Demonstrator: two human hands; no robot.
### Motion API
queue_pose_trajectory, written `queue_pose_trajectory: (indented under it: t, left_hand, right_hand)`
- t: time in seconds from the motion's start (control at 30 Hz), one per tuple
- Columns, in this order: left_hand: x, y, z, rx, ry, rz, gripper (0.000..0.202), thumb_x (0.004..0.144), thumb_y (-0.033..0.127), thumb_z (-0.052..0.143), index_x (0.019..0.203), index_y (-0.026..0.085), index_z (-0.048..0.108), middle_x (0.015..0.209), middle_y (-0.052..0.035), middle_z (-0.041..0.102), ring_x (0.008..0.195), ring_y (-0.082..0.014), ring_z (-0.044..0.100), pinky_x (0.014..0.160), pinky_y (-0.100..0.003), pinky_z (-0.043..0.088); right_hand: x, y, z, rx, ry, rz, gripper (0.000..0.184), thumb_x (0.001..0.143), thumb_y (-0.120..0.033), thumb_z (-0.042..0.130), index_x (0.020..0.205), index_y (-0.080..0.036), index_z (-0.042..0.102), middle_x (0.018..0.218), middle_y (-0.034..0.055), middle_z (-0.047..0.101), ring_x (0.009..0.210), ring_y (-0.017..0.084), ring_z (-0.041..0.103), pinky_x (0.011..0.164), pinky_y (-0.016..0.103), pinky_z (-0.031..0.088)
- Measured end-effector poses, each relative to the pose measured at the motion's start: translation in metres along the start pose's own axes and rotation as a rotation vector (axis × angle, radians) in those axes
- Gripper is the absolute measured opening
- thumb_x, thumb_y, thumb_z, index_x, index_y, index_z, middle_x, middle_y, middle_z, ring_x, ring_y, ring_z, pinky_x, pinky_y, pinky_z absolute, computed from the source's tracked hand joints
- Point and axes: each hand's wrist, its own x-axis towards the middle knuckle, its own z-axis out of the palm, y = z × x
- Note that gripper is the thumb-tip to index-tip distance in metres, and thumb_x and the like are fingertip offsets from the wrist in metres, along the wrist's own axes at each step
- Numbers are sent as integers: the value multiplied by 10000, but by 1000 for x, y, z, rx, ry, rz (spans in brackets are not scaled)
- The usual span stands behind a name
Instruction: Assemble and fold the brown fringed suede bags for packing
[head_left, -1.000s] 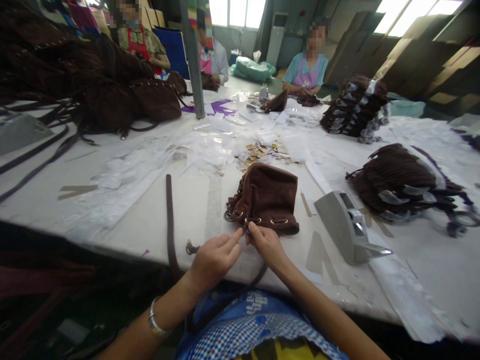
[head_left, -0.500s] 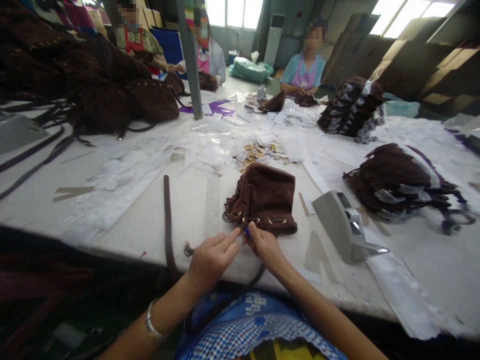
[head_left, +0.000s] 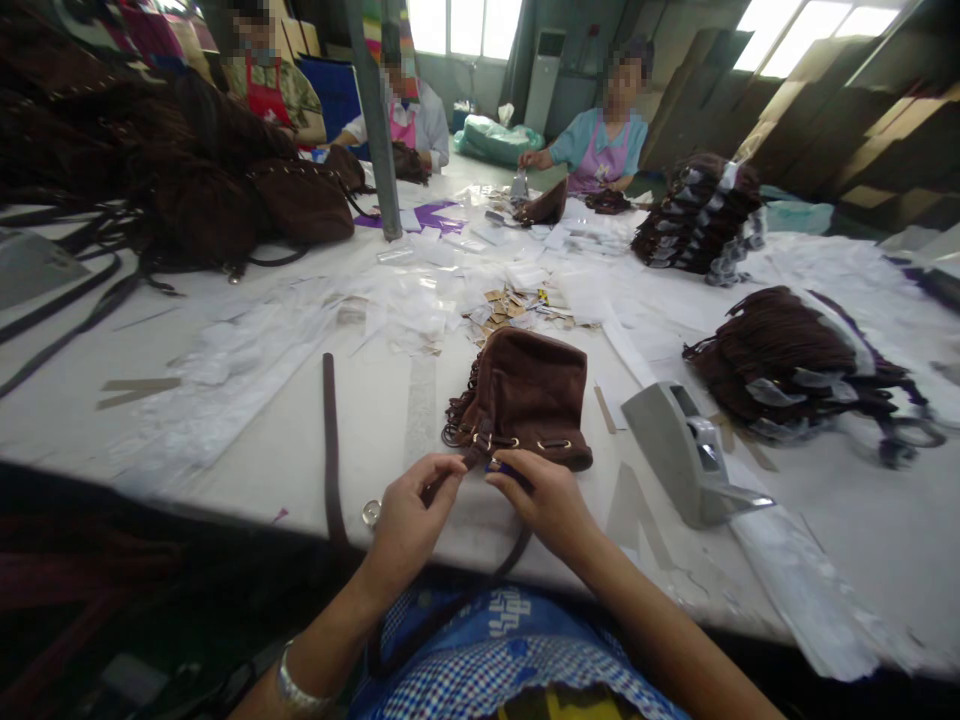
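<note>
A small brown suede fringed bag (head_left: 534, 392) with gold eyelets lies on the white table (head_left: 375, 400) in front of me. My left hand (head_left: 409, 520) pinches a brown strap end just below the bag's mouth. My right hand (head_left: 546, 502) is closed on a small bluish piece at the same spot, fingertips almost meeting the left hand's. A long brown strap (head_left: 328, 440) runs from the table's near edge away from me, with a metal ring (head_left: 370, 513) by my left hand.
A grey tape dispenser (head_left: 686, 455) stands right of the bag. Piles of fringed brown bags (head_left: 787, 360) lie at right, larger brown bags (head_left: 247, 200) at far left. Plastic sleeves and paper tags (head_left: 510, 300) litter the middle. Three people work at the far side beyond a grey pole (head_left: 371, 120).
Both hands have drawn slightly toward me and lower, pulling the strap end out from the bag's mouth. A metal ring now shows by my left hand. The bag has not moved.
</note>
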Motion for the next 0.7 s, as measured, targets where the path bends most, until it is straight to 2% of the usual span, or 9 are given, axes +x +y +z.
queue_pose_trajectory:
  t: [0.17,0.27,0.4,0.6,0.7]
  left_hand:
    - [1,1,-1,-166,-21,-106,139,872,306,625,962,201,644,979,-44,732,962,-203,694,866,-305,554]
    - [0,1,1,-121,-13,-79,125,884,305,623,962,212,653,1002,-26,725,976,-183,686,881,-275,534]
    - [-3,2,3,-47,7,-30,98,900,301,613,954,234,660,1004,7,721,977,-157,681,875,-238,515]
    - [-5,6,3,112,28,8,101,913,287,593,976,260,668,960,31,732,857,-149,697,742,-227,527]
    - [-6,7,3,201,34,86,116,919,238,575,986,267,665,999,37,732,890,-152,695,783,-238,524]
  right_hand:
    - [5,-4,-2,-205,29,-34,254,936,-448,604,1034,-225,678,985,67,710,900,224,657,765,286,445]
    - [7,-7,-3,-320,68,-39,303,911,-504,618,943,-207,671,882,68,700,823,221,645,698,281,401]
    - [12,-10,-7,-431,66,-86,324,951,-489,541,844,-200,644,779,58,670,732,193,618,635,284,345]
    - [33,-12,-24,-603,-101,-278,299,955,-430,500,827,-186,616,763,58,640,705,179,577,596,297,299]
    - [48,-16,-33,-701,-180,-391,250,929,-380,535,803,-176,606,755,62,632,699,181,565,587,303,287]
